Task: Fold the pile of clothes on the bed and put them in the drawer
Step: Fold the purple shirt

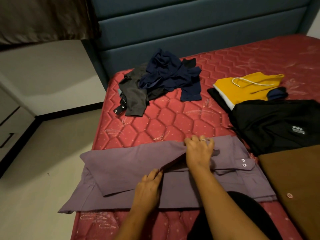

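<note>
Though dim, red quilted mattress, perhaps drawers.

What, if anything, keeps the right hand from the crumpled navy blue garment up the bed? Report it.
Probably nothing: only bare red quilted mattress lies between the right hand and the crumpled navy blue garment. It grips the purple buttoned shirt, though, and the reach looks long.

Right of where the right hand grips the purple shirt, a brown garment runs off the frame; beyond it, the label on a black garment is unreadably small.
</note>
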Demonstrator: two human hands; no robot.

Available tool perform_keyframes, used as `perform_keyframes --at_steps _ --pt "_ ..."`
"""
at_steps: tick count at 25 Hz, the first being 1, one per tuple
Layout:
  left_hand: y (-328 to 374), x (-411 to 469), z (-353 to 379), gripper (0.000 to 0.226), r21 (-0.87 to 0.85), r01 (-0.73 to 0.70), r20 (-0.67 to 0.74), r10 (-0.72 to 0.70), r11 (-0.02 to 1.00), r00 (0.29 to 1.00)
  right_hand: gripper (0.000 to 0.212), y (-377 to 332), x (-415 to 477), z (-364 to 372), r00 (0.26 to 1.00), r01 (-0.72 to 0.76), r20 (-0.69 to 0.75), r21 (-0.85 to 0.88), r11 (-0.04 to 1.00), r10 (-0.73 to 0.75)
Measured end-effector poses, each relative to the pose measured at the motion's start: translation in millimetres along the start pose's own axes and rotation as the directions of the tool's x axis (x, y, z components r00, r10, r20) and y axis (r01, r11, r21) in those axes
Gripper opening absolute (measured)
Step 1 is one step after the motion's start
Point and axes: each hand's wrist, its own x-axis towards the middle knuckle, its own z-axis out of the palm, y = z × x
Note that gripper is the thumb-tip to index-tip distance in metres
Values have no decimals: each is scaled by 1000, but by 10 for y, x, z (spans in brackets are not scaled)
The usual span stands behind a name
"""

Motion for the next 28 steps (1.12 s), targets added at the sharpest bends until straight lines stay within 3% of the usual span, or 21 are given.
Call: perform_keyframes --at_steps 2,5,8,10,11,13,16,18,20,22,25,26,28 --pt "11 -123 22 49 3 -66 -24 66 998 998 24 218 117 -163 977 -188 98 -45 981 191" --pt "102 -252 34 41 -6 -74 -10 74 997 997 28 533 168 -288 860 -327 345 -193 925 376" --pt "173 -262 45 51 32 -78 51 77 996 996 43 857 205 -190 613 -347 654 -282 894 444" --pt "243 -234 24 57 39 -141 75 138 989 988 58 978 241 -30 500 -442 753 -202 874 427" --pt "314 -210 0 55 41 -184 86 180 982 980 58 998 257 30 513 -509 756 -114 853 407" --pt "451 -137 8 53 50 -252 110 246 966 963 53 961 248 69 608 -602 690 80 794 392" --pt "617 -28 29 59 69 -262 183 246 963 952 89 937 213 20 675 -656 657 326 681 336" --pt "672 2 69 66 78 -241 191 222 967 956 95 894 207 18 643 -595 734 299 746 218" --pt "696 3 85 67 70 -213 176 198 975 964 64 873 229 77 629 -522 761 262 812 159" --pt "696 10 98 69 60 -208 133 199 976 971 42 832 262 33 706 -542 656 256 801 268" --pt "710 27 78 64 53 -224 67 220 973 973 50 806 285 -68 822 -487 446 225 844 355" --pt "714 36 73 59 40 -234 57 232 971 971 55 793 285 -89 823 -458 464 198 867 329" --pt "718 65 55 49 42 -250 64 247 967 967 63 768 250 -92 716 -460 634 115 880 292"
